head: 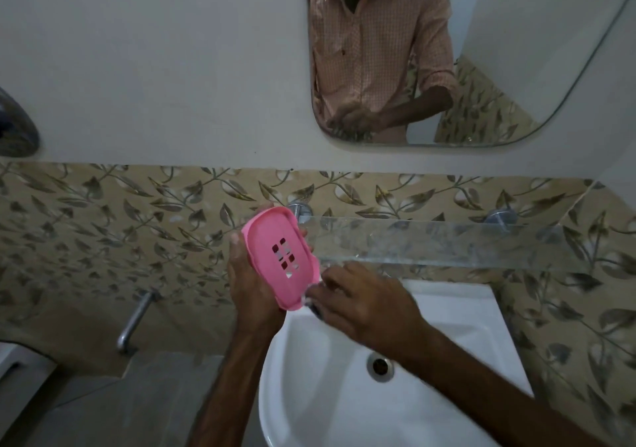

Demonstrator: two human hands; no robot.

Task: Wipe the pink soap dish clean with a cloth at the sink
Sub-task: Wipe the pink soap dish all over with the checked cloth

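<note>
Left hand [253,285] is gripping the pink soap dish [278,257]; right hand [364,302] is pinching a cloth [314,308] at its rim, over the sink [320,398].

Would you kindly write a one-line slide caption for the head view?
Left hand holds the pink soap dish at the sink while the right hand touches its lower edge.

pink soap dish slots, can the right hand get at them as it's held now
Probably yes. The left hand holds the pink soap dish from behind, its open face towards the camera, so nothing covers the slots, and the right hand is at its lower edge.
</note>
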